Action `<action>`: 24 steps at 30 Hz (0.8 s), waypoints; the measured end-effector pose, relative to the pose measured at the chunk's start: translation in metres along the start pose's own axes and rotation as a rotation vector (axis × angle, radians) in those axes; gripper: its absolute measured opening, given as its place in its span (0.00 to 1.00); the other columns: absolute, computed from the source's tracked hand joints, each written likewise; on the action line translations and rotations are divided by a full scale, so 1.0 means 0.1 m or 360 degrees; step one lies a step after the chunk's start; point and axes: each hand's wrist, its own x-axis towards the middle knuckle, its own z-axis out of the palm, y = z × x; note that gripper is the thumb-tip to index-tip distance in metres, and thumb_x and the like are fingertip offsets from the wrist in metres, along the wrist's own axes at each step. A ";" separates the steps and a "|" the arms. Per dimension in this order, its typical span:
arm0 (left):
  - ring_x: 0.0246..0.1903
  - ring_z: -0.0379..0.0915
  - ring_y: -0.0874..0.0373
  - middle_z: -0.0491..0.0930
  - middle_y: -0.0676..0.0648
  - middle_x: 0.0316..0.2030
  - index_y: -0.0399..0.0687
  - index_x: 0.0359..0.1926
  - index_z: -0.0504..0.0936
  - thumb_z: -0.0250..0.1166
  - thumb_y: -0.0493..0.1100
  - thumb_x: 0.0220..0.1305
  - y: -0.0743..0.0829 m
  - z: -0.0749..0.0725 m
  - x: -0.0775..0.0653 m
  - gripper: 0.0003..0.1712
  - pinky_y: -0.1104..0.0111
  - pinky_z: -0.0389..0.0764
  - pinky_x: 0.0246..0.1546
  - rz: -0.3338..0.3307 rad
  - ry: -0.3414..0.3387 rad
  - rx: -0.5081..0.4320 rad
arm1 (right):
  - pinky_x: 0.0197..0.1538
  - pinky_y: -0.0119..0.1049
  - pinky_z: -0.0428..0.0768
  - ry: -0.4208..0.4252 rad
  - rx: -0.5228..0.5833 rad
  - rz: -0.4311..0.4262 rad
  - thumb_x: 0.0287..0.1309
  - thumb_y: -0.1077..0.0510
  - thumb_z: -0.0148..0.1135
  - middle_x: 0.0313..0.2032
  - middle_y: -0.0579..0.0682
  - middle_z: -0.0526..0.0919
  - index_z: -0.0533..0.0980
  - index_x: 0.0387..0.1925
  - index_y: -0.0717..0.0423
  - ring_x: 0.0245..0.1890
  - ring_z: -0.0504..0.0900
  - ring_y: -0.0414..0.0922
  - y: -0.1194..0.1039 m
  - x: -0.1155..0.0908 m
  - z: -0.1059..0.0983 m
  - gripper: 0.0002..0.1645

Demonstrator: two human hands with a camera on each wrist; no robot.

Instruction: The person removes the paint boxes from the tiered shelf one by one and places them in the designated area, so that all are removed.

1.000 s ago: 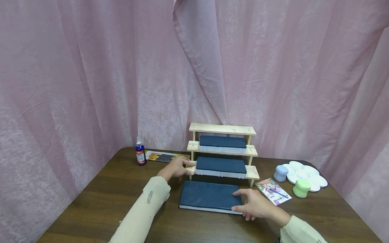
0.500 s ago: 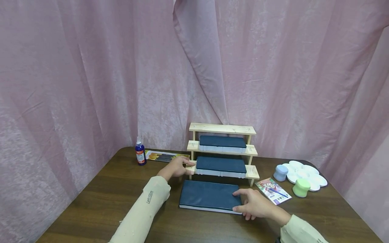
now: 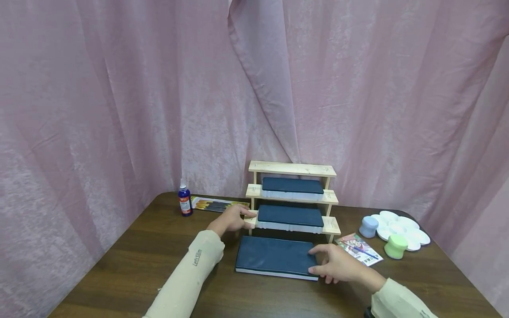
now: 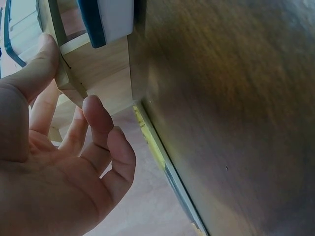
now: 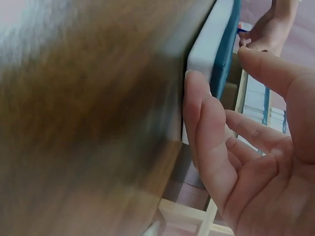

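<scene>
A three-legged view of one stepped wooden stand [image 3: 292,168] fills the back middle of the table. My left hand [image 3: 232,218] pinches the left end of its lowest board; in the left wrist view the thumb [image 4: 47,49] lies on one side and fingertips on the other. Flat boxes with dark blue tops and white sides, an upper box [image 3: 293,185] and a lower box [image 3: 291,215], sit on two steps. A larger blue-topped box [image 3: 274,256] lies on the table before the stand. At its right end is my right hand [image 3: 338,265], fingers loosely bent, fingertips by its white side [image 5: 206,51].
Left of the stand are a blue bottle [image 3: 185,201] and a pack of brushes [image 3: 212,205]. To the right lie a printed card [image 3: 358,248] with a blue pen-like stick, a blue sponge [image 3: 368,227], a green sponge [image 3: 395,246] and a white petal-shaped palette [image 3: 401,228].
My right hand has shifted slightly right, its thumb drawing back from the front corner of the large box. My left hand stays on the stand, and the boxes keep their places.
</scene>
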 end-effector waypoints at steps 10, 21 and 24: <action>0.64 0.68 0.42 0.78 0.44 0.60 0.59 0.48 0.89 0.79 0.46 0.50 0.03 -0.04 0.00 0.21 0.54 0.69 0.64 -0.0005 -0.0006 0.0013 | 0.17 0.37 0.79 0.0082 -0.0087 -0.0037 0.56 0.51 0.73 0.23 0.51 0.82 0.75 0.56 0.65 0.19 0.81 0.48 -0.05 0.01 -0.15 0.31; 0.63 0.69 0.44 0.78 0.44 0.59 0.57 0.49 0.89 0.80 0.45 0.49 0.03 0.00 0.00 0.22 0.54 0.69 0.64 -0.0026 -0.0008 -0.0033 | 0.20 0.35 0.79 0.0237 -0.0180 -0.0149 0.56 0.53 0.73 0.27 0.47 0.83 0.77 0.52 0.66 0.20 0.80 0.43 -0.12 0.05 -0.23 0.28; 0.63 0.68 0.43 0.78 0.44 0.60 0.56 0.49 0.89 0.80 0.45 0.50 0.03 -0.02 -0.02 0.22 0.54 0.69 0.64 -0.0019 -0.0007 -0.0026 | 0.21 0.35 0.79 0.0287 -0.0232 -0.0158 0.56 0.53 0.73 0.28 0.47 0.84 0.79 0.51 0.64 0.22 0.80 0.41 -0.16 0.07 -0.25 0.26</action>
